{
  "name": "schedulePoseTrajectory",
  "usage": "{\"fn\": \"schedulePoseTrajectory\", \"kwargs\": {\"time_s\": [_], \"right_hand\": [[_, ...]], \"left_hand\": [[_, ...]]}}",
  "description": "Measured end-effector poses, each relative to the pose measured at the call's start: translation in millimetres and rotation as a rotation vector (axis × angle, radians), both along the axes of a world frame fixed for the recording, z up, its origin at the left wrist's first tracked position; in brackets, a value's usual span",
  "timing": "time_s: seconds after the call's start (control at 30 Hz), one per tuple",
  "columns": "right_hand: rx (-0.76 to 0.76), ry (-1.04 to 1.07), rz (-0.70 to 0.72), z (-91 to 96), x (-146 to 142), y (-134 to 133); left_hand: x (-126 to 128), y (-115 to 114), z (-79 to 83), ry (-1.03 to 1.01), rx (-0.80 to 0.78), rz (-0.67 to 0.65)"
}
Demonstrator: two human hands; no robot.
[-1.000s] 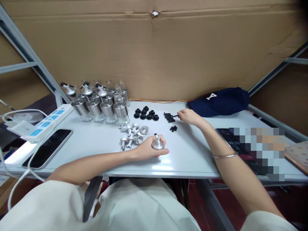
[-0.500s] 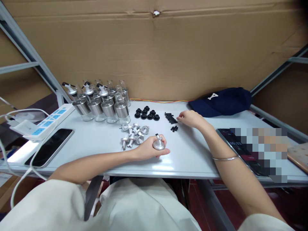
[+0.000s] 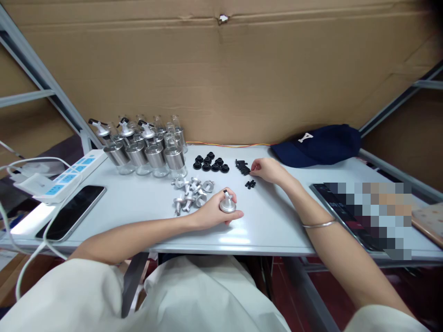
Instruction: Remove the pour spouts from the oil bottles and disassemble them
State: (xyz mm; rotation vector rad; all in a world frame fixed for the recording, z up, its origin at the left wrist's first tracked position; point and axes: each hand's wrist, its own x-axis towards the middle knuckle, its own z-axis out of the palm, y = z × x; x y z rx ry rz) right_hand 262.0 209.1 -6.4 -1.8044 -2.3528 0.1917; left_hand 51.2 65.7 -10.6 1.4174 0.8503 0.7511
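My left hand [image 3: 212, 213] rests on the white table [image 3: 138, 207] with its fingers wrapped round a silver metal cap [image 3: 227, 204] that has a short spout on top. My right hand [image 3: 268, 168] reaches to a row of small black plastic pieces [image 3: 242, 167] and pinches at its right end; what the fingertips hold is too small to tell. A few more black pieces [image 3: 249, 184] lie just in front of it. A pile of silver caps [image 3: 191, 193] lies left of my left hand.
Glass bottles with silver collars [image 3: 145, 150] stand at the back left, black rubber rings [image 3: 211, 163] beside them. A phone [image 3: 71, 211] and power strip [image 3: 65, 177] lie at the left. A navy cap [image 3: 318, 145] and a second, blurred device [image 3: 349, 214] lie at the right. Cardboard walls the back.
My right hand has drawn slightly left, from holding a black piece off the row's end to pinching at the row itself. My left hand stays put with the silver cap.
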Motion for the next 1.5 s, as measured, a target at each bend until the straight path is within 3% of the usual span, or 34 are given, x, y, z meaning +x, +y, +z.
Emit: {"fn": "schedulePoseTrajectory", "kwargs": {"time_s": [0.1,0.2,0.27,0.43,0.6,0.97,1.37,1.5], "right_hand": [[-0.006,0.215,0.048,10.1,-2.6,-6.3],[-0.238,0.648,0.268,24.0,-13.4,-22.9],[-0.393,0.819,0.417,31.0,-24.6,-37.8],[-0.728,0.835,0.709,33.2,-47.4,-63.8],[-0.841,0.885,0.778,28.3,-45.2,-60.6],[-0.822,0.916,0.680,23.0,-50.2,-61.9],[-0.687,0.743,0.730,31.9,-51.6,-71.8],[-0.442,0.573,0.753,34.1,-52.9,-74.6]], "left_hand": [[0.2,0.3,0.8,-0.017,-0.015,0.001],[-0.5,1.2,-0.3,-0.021,-0.009,-0.025],[-1.0,2.1,-2.5,-0.017,-0.009,-0.062],[-0.8,4.1,-5.0,0.012,-0.006,-0.144],[-1.2,3.2,3.3,0.011,-0.017,-0.137],[-0.2,3.3,2.4,-0.048,-0.039,-0.114],[1.2,3.7,-2.3,-0.016,-0.021,-0.063],[1.4,4.2,-4.6,-0.003,-0.028,-0.072]]}}
